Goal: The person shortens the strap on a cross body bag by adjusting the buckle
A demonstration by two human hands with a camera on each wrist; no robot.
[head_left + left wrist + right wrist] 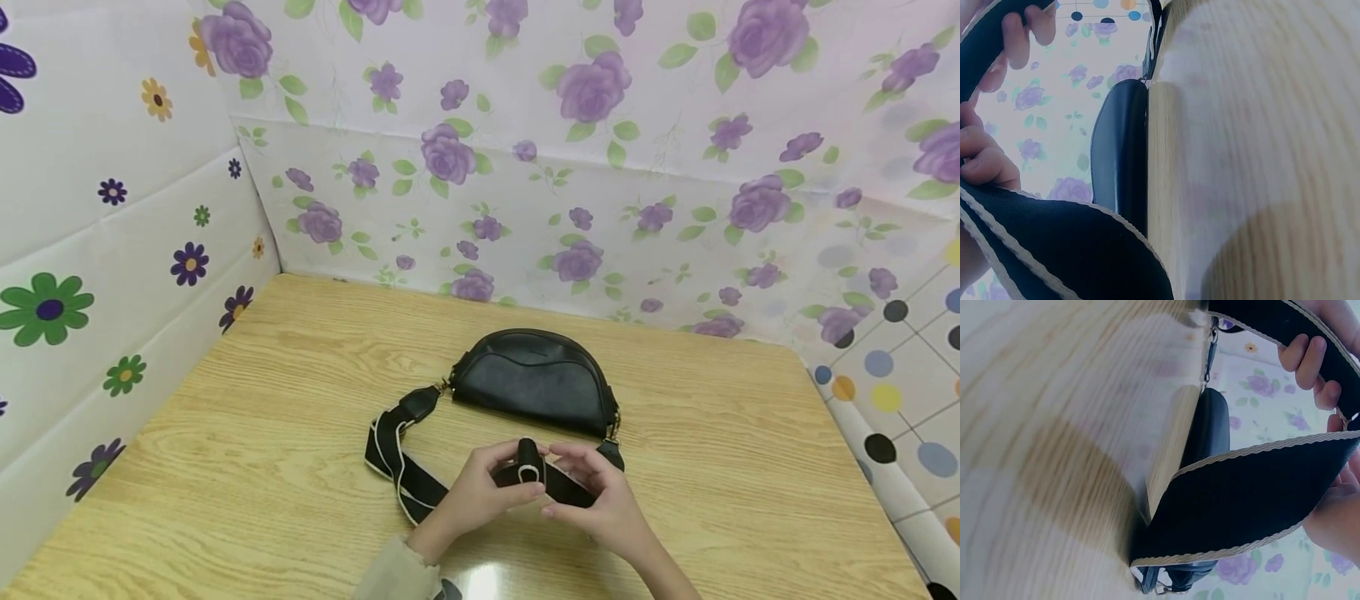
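A black half-moon shoulder bag (536,379) lies on the table, its curved edge away from me. Its wide black strap (566,486) with cream edging is clipped on at both ends. My left hand (480,497) grips the strap near the table's front, beside a small upright fold or loop in it. A little to the right, my right hand (606,506) pinches the same strap between thumb and fingers. Between the hands a short stretch of strap runs raised off the wood. In the right wrist view the strap (1260,494) spreads broadly in front of the bag.
A slack, twisted length of strap lies left of the bag, ending in a leather tab (418,404) and metal clip. The wood-grain table (247,433) extends around the bag. Flower-printed sheets (480,167) hang behind and at left, with a dotted sheet (900,400) at right.
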